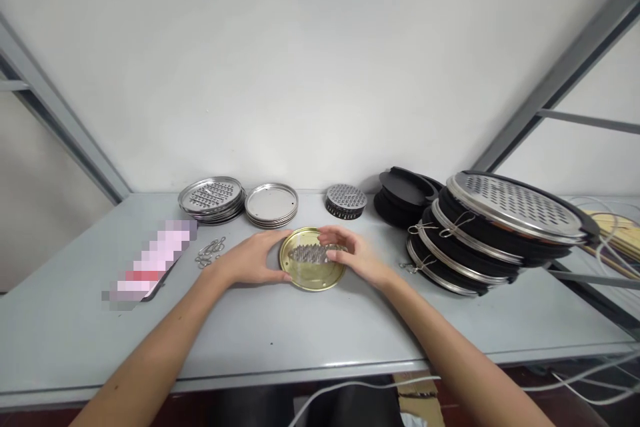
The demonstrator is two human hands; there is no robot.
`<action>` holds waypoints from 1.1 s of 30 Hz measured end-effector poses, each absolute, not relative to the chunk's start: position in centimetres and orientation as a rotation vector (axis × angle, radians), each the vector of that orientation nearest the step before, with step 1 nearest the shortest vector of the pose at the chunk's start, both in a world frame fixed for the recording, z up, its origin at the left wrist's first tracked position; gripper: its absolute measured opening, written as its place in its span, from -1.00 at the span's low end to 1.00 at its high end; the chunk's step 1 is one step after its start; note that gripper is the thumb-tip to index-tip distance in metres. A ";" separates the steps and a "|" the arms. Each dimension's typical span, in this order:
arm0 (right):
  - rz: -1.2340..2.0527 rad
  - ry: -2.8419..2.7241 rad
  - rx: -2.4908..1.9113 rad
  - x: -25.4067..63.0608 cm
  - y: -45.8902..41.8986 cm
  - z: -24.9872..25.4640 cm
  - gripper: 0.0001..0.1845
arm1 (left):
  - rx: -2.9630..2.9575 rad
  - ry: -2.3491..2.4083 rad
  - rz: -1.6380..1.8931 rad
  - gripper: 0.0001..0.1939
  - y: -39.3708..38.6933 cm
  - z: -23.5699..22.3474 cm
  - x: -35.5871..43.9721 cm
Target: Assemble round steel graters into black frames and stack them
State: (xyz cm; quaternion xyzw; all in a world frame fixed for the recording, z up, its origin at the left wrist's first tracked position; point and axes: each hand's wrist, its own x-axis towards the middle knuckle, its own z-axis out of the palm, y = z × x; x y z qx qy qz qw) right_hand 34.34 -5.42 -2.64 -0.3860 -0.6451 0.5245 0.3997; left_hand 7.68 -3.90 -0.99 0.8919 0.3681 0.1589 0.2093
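Note:
A round gold-coloured metal lid (315, 280) lies on the grey table in front of me. Over its middle is a toothed metal grater disc (307, 253), its spikes pointing up. My left hand (257, 257) curls around the lid's left rim, thumb at the near edge and fingers at the far side. At the right, my right hand (353, 255) has thumb and fingers closed about the right end of the grater disc, partly hiding it and the lid's right rim.
Behind are stacked grater discs (211, 195), plain metal lids (271, 202) and small spiked discs (346, 198). Black round parts (407, 187) stand beside a leaning stack of large graters (515, 207) with wire clips. Loose wire clips (210, 250) and a blurred phone-like object (155, 260) lie left.

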 end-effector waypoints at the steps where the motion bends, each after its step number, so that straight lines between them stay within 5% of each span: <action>1: 1.278 -1.702 -0.997 34.2 -5.7 -2.7 -0.47 | 2.480 1.017 0.448 -0.12 -3.9 -0.9 7.7; 11: 0.701 -2.104 -1.037 34.8 -7.1 -4.0 -0.39 | 2.457 1.031 0.456 -0.22 -3.6 -1.4 7.2; 33: 0.584 -2.186 -1.014 34.9 -7.0 -4.2 -0.31 | 2.417 0.877 0.499 -0.42 -3.2 -1.6 7.4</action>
